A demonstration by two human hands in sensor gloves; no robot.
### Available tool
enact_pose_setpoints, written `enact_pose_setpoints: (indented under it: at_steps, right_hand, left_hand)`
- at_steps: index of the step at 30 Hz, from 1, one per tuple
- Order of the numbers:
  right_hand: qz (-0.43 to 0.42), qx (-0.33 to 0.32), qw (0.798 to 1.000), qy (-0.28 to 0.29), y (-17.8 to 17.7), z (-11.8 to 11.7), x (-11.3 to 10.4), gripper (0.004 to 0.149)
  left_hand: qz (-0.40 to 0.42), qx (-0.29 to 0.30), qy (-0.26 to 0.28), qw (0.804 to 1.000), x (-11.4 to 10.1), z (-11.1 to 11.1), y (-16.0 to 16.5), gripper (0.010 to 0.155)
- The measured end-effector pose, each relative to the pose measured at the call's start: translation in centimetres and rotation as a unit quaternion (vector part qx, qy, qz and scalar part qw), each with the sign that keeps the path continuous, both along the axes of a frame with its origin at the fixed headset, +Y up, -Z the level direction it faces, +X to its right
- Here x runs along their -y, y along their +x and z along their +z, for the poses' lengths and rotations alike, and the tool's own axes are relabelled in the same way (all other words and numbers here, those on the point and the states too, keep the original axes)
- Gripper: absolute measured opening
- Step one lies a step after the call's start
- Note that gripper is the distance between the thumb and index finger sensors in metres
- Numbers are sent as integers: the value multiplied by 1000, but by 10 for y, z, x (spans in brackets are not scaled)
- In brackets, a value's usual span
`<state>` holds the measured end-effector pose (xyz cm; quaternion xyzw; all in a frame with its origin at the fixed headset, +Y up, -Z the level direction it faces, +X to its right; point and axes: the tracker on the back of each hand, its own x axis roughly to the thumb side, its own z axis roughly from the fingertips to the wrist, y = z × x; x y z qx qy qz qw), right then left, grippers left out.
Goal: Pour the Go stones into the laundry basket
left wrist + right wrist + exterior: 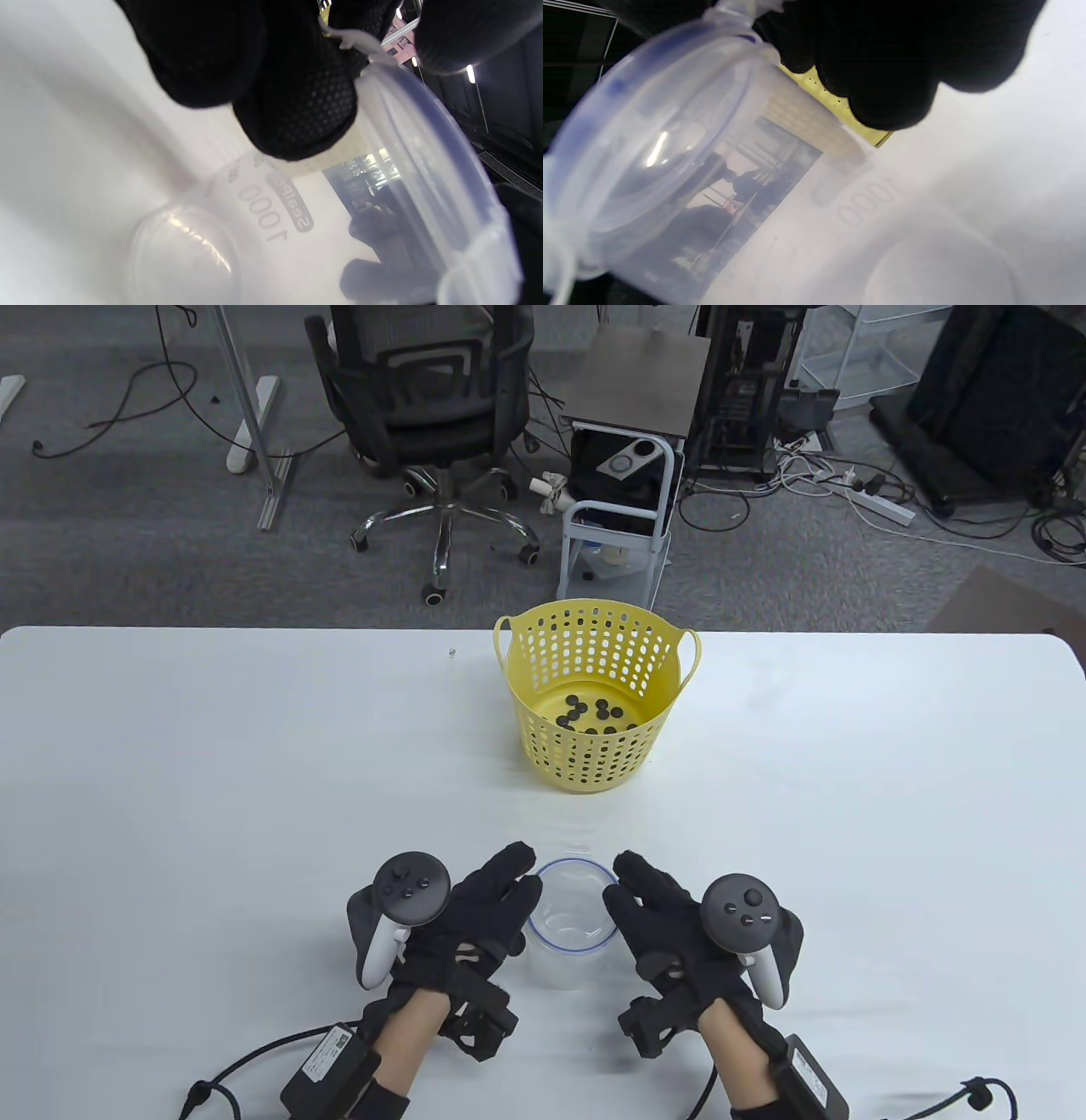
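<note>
Your left hand [462, 925] and right hand [679, 933] flanked the clear round plastic container with a blue-edged rim [573, 929], which stood upright on the white table [212, 780] near its front edge, between your palms. On each side your fingers [509, 874] lay stretched along the container's wall; in the left wrist view a gloved fingertip [297, 106] sat against the wall just under the rim, and the right wrist view showed the same on the other side, so both hands looked to be lightly pressed on it rather than wrapped round it. The container seemed empty: you could see straight through to its base, and the black Go stones [590, 714] lay in a loose cluster on the floor of the perforated yellow plastic laundry basket [594, 763], which stood well apart, further back at the table's middle. Judged from that, the pour was likely done and the container only being set down or let go. Empty, it should have been very light and easy to knock over, with thin walls that flex if squeezed and a smooth, somewhat slippery surface. The stiffest hold was just beneath the rim, where the moulded lip [670, 84] resists bending. The basket looked light as well, soft-walled with two small loop handles, and the stones small, hard and prone to roll.
</note>
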<state>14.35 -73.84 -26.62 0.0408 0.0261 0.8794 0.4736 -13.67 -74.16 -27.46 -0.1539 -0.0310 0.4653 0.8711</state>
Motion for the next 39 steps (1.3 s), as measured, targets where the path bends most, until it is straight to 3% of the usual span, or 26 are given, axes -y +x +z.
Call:
enact_pose_setpoints:
  at_steps: [14,19,25,30,32,35,39]
  right_hand:
    - [-8,-38,999,-12,-6,4,0,55]
    - [-4,-28,999,-15,-8,4,1,56]
    - [-50,-54,996,-57,-9,0,22,67]
    - [-132,-118,977,-119,-13,-1,37,78]
    - [-153,-132,968,-148,-13,-2,42,79]
    - [-176,-151,958,-170,-14,-2,43,79]
    - [-131,-137,973,-135,-12,-3,40,79]
  left_hand:
    - [-5,51,2,999,0,4,8,61]
    - [-16,57,11,998,2,5,12,62]
    - [-17,73,25,997,19,6,16,70]
    - [106,150,-94,978,42,2,22,84]
    - [146,140,-137,970,45,2,23,86]
    - [143,156,-143,967,47,0,23,86]
    - [129,151,-121,973,48,-1,22,86]
